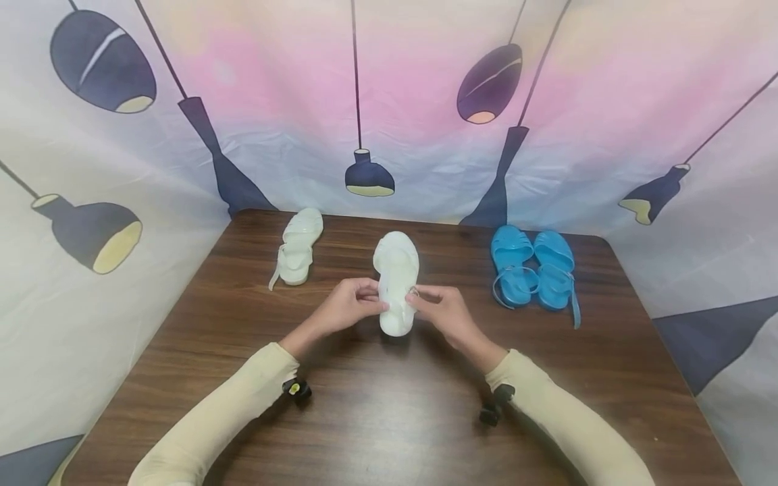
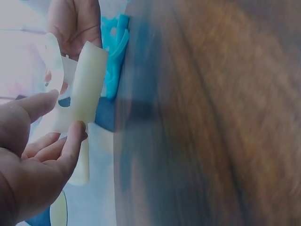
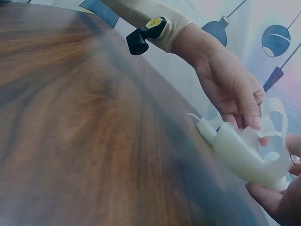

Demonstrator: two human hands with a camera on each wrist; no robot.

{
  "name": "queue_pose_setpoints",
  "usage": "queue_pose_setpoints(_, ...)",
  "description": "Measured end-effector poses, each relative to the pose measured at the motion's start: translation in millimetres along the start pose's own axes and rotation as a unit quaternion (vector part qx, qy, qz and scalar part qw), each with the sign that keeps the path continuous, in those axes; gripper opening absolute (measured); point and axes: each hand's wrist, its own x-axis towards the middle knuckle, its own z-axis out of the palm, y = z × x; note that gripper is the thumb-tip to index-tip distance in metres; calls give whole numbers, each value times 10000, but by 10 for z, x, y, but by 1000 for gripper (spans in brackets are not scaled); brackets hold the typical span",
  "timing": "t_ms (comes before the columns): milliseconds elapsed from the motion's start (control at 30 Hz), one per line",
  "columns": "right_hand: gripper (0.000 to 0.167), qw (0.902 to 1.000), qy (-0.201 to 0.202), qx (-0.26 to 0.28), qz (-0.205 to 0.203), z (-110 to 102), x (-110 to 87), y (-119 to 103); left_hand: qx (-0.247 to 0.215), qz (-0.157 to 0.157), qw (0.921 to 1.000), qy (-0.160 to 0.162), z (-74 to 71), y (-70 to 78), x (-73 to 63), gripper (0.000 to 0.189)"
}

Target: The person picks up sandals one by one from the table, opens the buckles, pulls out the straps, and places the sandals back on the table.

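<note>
so i'm holding the white sandal (image 1: 396, 270) just above the table (image 1: 365, 412), right between my hands, with neither one really nearer. its long axis is running straight away from me, toe end pointing at the far edge, heel facing my way. my left hand (image 1: 348, 305) is pinching one side, my right hand (image 1: 448, 312) is pinching the other. the other white sandal (image 1: 296, 258) is lying off past my left, blue sandals (image 1: 550, 275) sitting past my right.
</note>
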Motion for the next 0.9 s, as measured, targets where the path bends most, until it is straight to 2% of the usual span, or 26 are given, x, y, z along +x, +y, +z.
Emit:
queue_pose_setpoints(233,38,9998,-101,172,-27,163,258,-134,218,-239,9988,354,-199,2,81,34)
queue_pose_setpoints(600,38,9976,-325,603,-71,475,627,-203,285,-612,9947,775,-524,-52,134,40)
queue_pose_setpoints(767,39,9971,-292,702,-39,617,790,-235,295,-670,9933,889,-689,-92,158,43)
queue_pose_setpoints(900,39,9971,-226,725,-36,706,908,-248,377,-636,9907,1142,-855,-114,153,46)
